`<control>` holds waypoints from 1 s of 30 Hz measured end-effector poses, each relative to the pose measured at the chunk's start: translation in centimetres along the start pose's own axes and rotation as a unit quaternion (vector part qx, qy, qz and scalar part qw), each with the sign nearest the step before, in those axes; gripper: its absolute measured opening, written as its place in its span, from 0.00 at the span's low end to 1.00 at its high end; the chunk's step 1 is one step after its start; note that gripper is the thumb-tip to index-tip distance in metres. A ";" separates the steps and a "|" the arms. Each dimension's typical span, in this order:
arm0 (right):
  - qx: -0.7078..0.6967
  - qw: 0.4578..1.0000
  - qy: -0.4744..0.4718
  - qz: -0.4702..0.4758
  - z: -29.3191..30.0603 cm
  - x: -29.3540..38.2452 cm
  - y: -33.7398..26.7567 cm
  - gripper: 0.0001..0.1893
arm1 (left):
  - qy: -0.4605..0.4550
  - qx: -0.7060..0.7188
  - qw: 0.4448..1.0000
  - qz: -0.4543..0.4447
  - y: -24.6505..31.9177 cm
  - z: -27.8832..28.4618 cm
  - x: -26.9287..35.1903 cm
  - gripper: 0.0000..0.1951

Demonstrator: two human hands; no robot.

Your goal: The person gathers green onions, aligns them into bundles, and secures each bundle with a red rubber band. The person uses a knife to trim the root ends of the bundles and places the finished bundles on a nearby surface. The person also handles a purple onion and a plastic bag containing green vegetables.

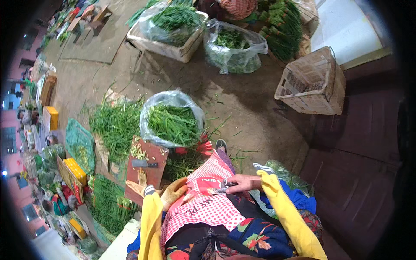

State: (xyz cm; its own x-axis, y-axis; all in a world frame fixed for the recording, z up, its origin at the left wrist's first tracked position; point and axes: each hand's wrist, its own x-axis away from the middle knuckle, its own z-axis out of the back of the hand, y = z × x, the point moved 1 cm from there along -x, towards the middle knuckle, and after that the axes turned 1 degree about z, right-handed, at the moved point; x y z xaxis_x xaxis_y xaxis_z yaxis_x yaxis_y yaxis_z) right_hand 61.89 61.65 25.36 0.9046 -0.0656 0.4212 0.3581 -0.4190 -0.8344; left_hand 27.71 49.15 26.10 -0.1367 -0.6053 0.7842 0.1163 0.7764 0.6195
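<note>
My left hand [174,192], in a tan rubber glove, lies against the red-and-white checked apron [208,206] over my lap; its fingertips are partly hidden. My bare right hand [243,183] has its fingers around a small grey patterned item [224,186], perhaps cloth, in front of the apron. Left of my knees is a reddish cutting board [135,191]. On it lie a cleaver [144,163], pale chopped stem ends [138,151] and a loose tan glove [142,177]. Beyond the board, a clear plastic bag [148,138] holds cut green stalks [174,123].
Loose greens [118,123] are heaped left of the bag, with bundled greens [109,204] nearer me. Ahead stand a white crate [182,53] and another bag of greens [234,58]. A taped basket [331,94] stands by the dark door [354,169] at right.
</note>
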 end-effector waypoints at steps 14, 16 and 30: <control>-0.038 0.974 0.202 -0.092 0.4 16.6 2.4 0.22 | -0.231 -0.103 0.967 -0.044 11.4 -8.0 -4.9 0.25; -0.041 0.971 0.225 -0.071 0.6 18.1 2.2 0.21 | -0.266 0.198 0.930 0.161 11.2 -7.8 -6.8 0.23; -0.236 0.901 0.348 -0.110 7.6 21.8 5.2 0.19 | -0.209 0.003 0.978 -0.020 21.8 -6.6 -20.6 0.27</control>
State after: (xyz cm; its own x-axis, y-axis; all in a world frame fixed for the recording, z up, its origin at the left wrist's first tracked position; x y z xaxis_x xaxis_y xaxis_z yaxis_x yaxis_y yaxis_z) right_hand 85.16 64.92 27.52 0.4016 -0.4165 0.8156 0.2241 -0.8188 -0.5285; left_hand 39.54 77.41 23.65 -0.5306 -0.5118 0.6757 0.0976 0.7549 0.6485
